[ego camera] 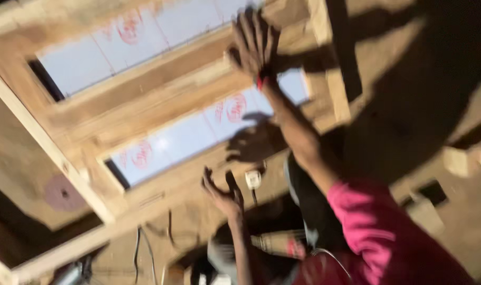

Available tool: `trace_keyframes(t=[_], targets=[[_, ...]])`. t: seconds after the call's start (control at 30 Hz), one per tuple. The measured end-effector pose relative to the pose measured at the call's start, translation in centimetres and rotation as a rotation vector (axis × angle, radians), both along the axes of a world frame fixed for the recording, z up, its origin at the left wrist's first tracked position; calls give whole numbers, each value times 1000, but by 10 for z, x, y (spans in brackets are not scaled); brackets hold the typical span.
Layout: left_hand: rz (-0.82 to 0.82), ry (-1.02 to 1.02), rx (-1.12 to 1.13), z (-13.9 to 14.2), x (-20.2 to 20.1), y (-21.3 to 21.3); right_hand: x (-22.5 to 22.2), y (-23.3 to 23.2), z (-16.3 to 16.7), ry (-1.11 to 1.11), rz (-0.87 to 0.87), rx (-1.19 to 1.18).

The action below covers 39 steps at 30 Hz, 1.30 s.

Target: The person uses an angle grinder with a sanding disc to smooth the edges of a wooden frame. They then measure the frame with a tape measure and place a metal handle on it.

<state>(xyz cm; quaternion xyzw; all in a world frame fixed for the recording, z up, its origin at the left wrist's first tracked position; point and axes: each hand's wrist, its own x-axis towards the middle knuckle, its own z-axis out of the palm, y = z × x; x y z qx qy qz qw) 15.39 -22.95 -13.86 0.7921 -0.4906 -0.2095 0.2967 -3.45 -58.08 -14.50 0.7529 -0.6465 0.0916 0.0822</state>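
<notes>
a: count entered?

b: two hands are seen. the right hand is raised with fingers spread wide, laid flat against the wooden frame; nothing is held in it. a red band is noted at its wrist, a pink sleeve lower on that arm. the left hand is lower, fingers opened and loosely curled, palm empty, just short of the frame's lower rail.

a: panels?

b: two pale blue-white panels are counted in the frame: an upper panel and a lower panel, each marked with round red stamps. one white switch box is recorded just right of the left hand.

a: frame appearance?

b: tan, rough timber, tilted across the view, blurred; it is crossed by hand shadows.
</notes>
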Motion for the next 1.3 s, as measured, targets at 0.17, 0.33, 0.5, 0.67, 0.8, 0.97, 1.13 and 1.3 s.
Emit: trace_keyframes(t=[0.17,0.33,0.5,0.67,0.8,0.97,1.13,1.3], targets=[[-68,-131,58,-5,-36,-69,-4,-5,-7,-202,76,-89],[106,-222,73,-23,-49,-122,-41,-11,-20,-255,55,73],[107,-433,151,-40,-54,-122,-74,-24,-30,-365,-243,195],[57,-513,197,-44,-61,-121,-83,-28,-36,-293,-188,164],[-26,-396,247,-22,-56,-124,-87,-27,-30,-346,-170,303],[-124,-264,136,3,-21,-170,-82,-30,-19,-291,-163,218],[48,-500,69,-38,25,-293,-76,-24,-34,-355,-177,294],[-79,-543,31,-55,17,-321,-81,-17,-61,-275,-150,144]])
